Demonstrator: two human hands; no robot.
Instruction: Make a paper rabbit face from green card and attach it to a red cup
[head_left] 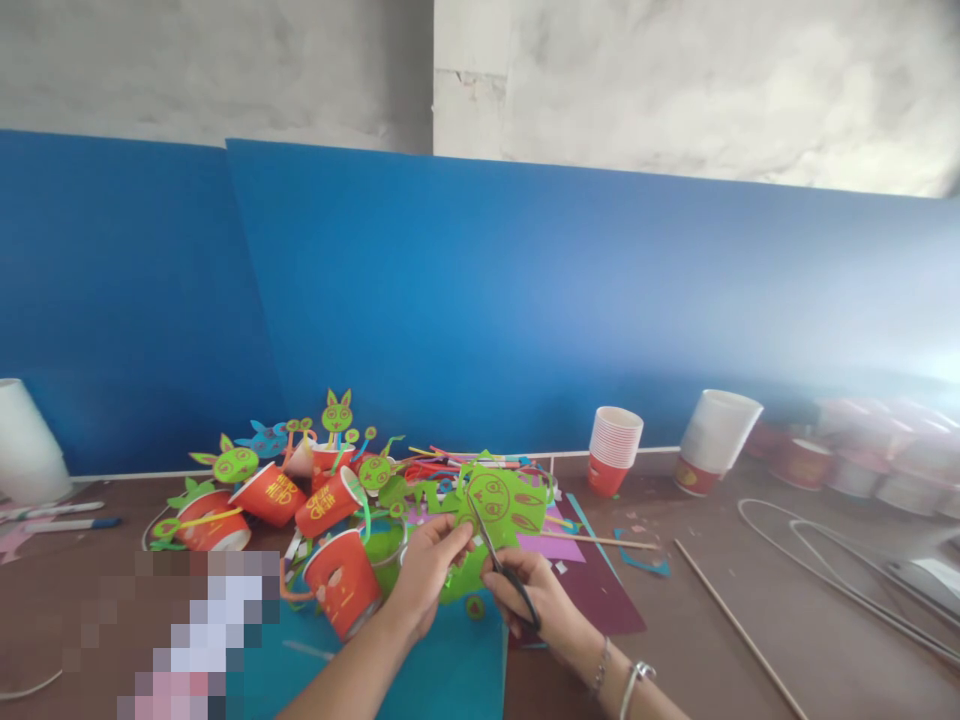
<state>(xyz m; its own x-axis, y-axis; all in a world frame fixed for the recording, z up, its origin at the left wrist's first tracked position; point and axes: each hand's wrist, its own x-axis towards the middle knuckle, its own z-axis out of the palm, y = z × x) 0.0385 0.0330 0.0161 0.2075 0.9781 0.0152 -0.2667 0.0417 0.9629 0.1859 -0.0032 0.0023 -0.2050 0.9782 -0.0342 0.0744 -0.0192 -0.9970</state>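
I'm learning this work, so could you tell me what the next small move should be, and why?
Probably a short snip beside the drawn face: the right hand holds the scissors at the green paper, the left hand grips its edge, and spare paper surrounds the face.

Lit brightly from around three o'clock, washing the blue panel (862, 285) pale; dimmer toward nine, blurred just past three, broken into coarse pixels at eight.

A brown table (731, 590) bears red paper cups (343, 583), colored paper (457, 650) and sticks (739, 630).
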